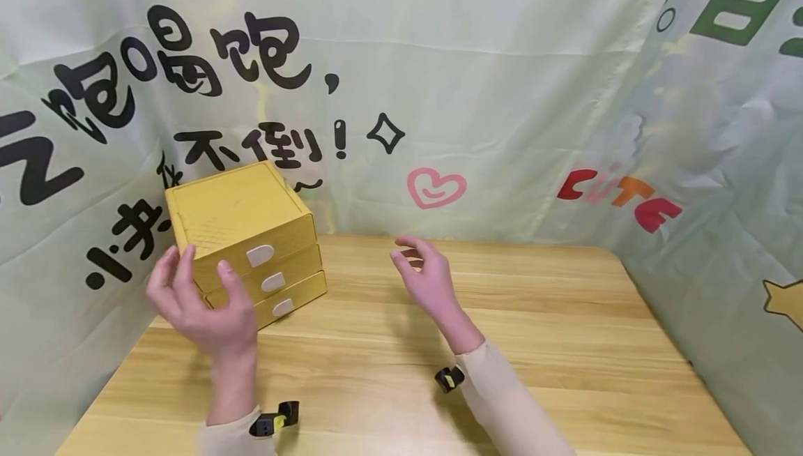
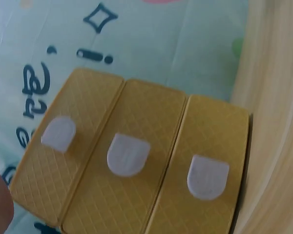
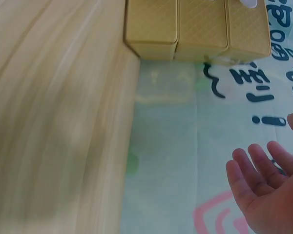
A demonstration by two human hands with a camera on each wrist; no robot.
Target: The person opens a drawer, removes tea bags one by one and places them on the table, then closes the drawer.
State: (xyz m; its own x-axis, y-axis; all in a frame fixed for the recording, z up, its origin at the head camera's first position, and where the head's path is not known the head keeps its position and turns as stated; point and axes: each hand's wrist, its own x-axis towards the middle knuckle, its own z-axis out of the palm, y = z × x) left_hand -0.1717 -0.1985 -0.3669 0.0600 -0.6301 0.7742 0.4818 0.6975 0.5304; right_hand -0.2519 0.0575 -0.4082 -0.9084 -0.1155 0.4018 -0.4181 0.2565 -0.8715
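Yellow drawers (image 1: 241,208) stand at frame left; near them I see the left hand (image 1: 210,313) spread loosely, the right hand (image 1: 431,278) half-open mid-frame, both holding nothing.

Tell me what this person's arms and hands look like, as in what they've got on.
The left sleeve and right sleeve are long, plain and pale beige. The left wrist device and right wrist device are small and black with a touch of yellow. The left hand and right hand wear no gloves.
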